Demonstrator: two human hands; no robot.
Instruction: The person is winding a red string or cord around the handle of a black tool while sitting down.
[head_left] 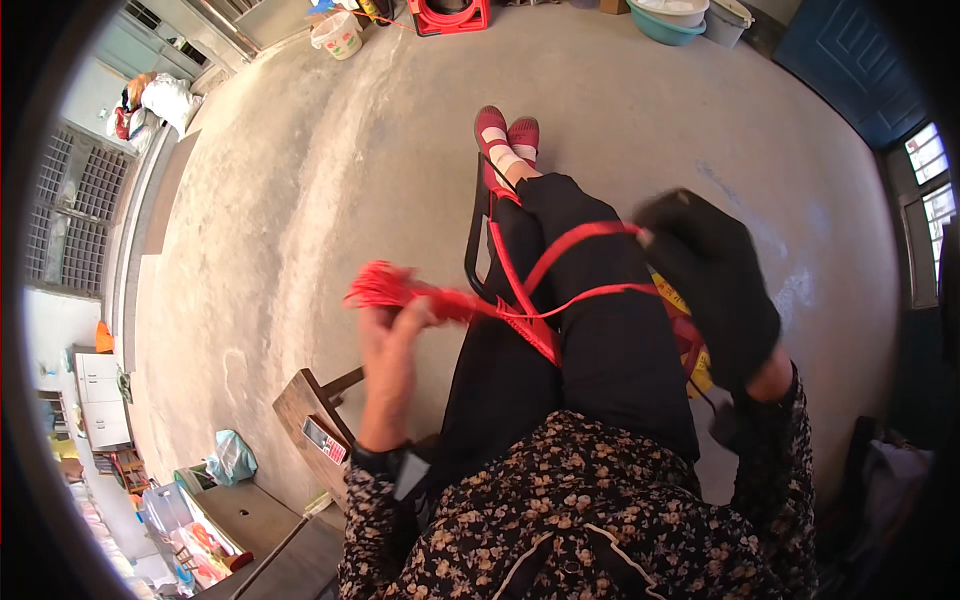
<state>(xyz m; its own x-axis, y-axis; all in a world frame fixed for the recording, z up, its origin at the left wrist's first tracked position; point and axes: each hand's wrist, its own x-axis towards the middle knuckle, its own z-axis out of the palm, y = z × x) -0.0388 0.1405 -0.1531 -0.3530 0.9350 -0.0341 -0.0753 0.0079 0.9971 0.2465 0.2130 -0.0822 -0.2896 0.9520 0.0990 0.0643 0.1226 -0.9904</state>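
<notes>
Concrete floor [330, 200], grey and worn, fills the yard beneath 1 seated person in black trousers, floral top and 2 red shoes [505, 140]. 1 left hand [392, 345], bare, at 9 o'clock from the lap, is closed around 1 bundle of red cord [385, 287]. 2 strands of that cord run across the knees toward 3 o'clock to 1 right hand [715, 290] in a dark glove; whether its fingers clamp the cord cannot be told. 1 black metal frame [472, 240] stands between the legs. At 12 o'clock: 1 white bucket [337, 35], 1 red crate [450, 17], 2 basins [690, 18]. At 7 o'clock: 1 wooden stool [305, 405] bearing 1 small flat rectangular red-and-white pack [325, 440].
</notes>
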